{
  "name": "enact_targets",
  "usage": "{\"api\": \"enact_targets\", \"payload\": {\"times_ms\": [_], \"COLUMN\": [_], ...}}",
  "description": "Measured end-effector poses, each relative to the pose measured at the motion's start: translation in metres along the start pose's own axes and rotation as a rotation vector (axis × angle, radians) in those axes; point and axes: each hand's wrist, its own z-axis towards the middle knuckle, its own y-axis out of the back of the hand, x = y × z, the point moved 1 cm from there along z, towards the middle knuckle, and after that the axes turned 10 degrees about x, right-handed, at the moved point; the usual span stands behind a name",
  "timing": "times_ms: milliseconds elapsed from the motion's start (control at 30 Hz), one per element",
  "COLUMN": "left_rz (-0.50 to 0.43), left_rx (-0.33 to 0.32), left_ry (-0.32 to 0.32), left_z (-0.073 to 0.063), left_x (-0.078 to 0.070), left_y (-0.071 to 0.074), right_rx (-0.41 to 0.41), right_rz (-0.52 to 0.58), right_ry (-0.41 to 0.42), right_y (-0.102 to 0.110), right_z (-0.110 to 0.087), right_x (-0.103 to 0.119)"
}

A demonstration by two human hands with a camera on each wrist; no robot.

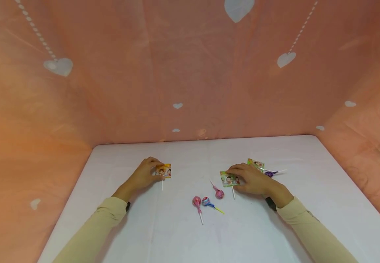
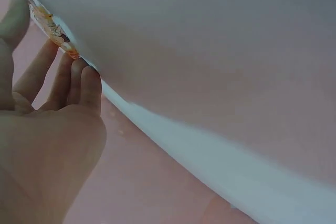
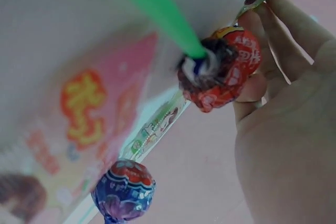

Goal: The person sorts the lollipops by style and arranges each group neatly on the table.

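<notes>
On the left, my left hand (image 1: 145, 173) pinches a flat lollipop in an orange cartoon wrapper (image 1: 167, 171), thumb at its lower edge and fingers at the upper one. Its white stick points toward me. In the left wrist view that orange wrapper (image 2: 50, 27) is seen edge-on at the fingertips (image 2: 90, 72). My right hand (image 1: 250, 179) grips a similar flat lollipop in a green wrapper (image 1: 226, 179), white stick also toward me. The right wrist view shows a red round lollipop (image 3: 226, 72) with a green stick close by this hand (image 3: 294, 108).
Between the hands lie two pink round lollipops (image 1: 196, 201) (image 1: 219, 194) and a blue one (image 1: 206, 201) with a yellow stick. Beyond my right hand are another green-wrapped lollipop (image 1: 257, 164) and a purple one (image 1: 269, 174). A pink wrapper (image 3: 100, 108) shows in the right wrist view.
</notes>
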Motion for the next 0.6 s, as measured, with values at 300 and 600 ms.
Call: {"api": "enact_targets", "payload": {"times_ms": [300,600], "left_rz": [-0.016,-0.014], "left_rx": [0.024,0.014], "left_ry": [0.036,0.012], "left_z": [-0.0001,0.0025], "left_x": [0.0021,0.0051], "left_y": [-0.0003,-0.0001], "right_rx": [-0.045,-0.021], "right_rz": [-0.013,0.017], "right_ry": [0.010,-0.015], "right_y": [-0.0047,0.0011], "right_z": [-0.0009,0.0004], "right_x": [-0.0035,-0.0049]}}
